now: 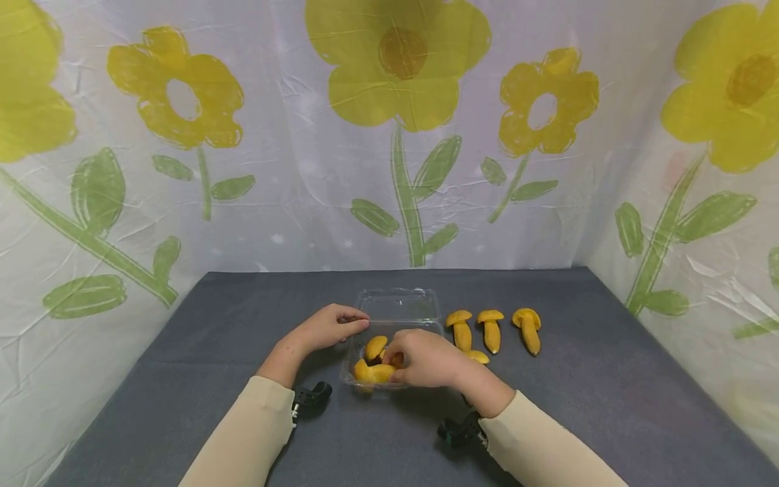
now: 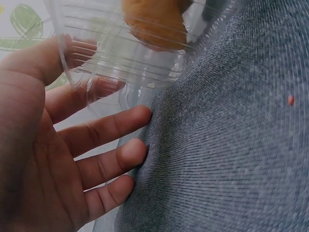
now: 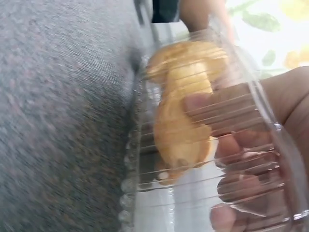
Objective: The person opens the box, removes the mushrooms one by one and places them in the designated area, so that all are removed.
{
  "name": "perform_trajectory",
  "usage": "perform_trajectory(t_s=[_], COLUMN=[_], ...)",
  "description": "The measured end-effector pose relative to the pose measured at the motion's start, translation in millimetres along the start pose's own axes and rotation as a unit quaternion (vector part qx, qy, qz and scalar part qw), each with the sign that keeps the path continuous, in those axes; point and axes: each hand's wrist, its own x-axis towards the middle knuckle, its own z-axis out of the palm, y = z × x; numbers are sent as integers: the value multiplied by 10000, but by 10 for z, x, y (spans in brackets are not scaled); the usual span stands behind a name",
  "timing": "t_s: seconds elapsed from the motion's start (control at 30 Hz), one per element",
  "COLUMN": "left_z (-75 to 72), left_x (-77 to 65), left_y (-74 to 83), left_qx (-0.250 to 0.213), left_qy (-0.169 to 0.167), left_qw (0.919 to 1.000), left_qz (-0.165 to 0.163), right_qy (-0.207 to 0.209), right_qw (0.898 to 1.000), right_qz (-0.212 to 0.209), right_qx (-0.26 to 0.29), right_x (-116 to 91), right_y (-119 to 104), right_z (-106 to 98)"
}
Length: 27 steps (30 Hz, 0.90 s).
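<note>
A clear plastic clamshell box (image 1: 348,373) stands on the table with its lid (image 1: 398,306) folded back. Yellow-brown mushrooms (image 1: 376,348) lie in it, partly covered by the right hand. My left hand (image 1: 328,327) holds the box at its left rim, thumb and index finger at the edge, other fingers spread outside in the left wrist view. My right hand (image 1: 426,358) reaches into the box. Through the plastic in the right wrist view, its thumb lies against the stem of a mushroom (image 3: 181,121), with the other fingers curled behind.
Right of the box lie more mushrooms (image 1: 490,330) on the dark grey cloth (image 1: 578,406), one partly hidden by the right hand. Behind the table hangs a white curtain (image 1: 274,203) with yellow flowers. A tiny reddish speck (image 2: 290,100) shows on the cloth.
</note>
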Motion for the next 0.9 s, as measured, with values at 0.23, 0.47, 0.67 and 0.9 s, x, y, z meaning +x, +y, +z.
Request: perform_trajectory(t_s=[0.23, 0.47, 0.67, 0.9], left_z=[-9, 0, -9, -8], left_x=[5, 12, 1, -6], left_y=[2, -17, -12, 4], left_qx=[92, 129, 133, 93], left_qy=[51, 57, 33, 35], left_qw=[9999, 9999, 9999, 9999], left_qz=[-9, -76, -22, -30], right_qy=[150, -97, -294, -350], right_qw=[9992, 9992, 9994, 9964], right_qz=[338, 306, 154, 689], right_qx=[164, 217, 58, 341], right_x=[-35, -78, -126, -180], right_y=[49, 62, 43, 62], right_z=[-118, -234, -311, -389])
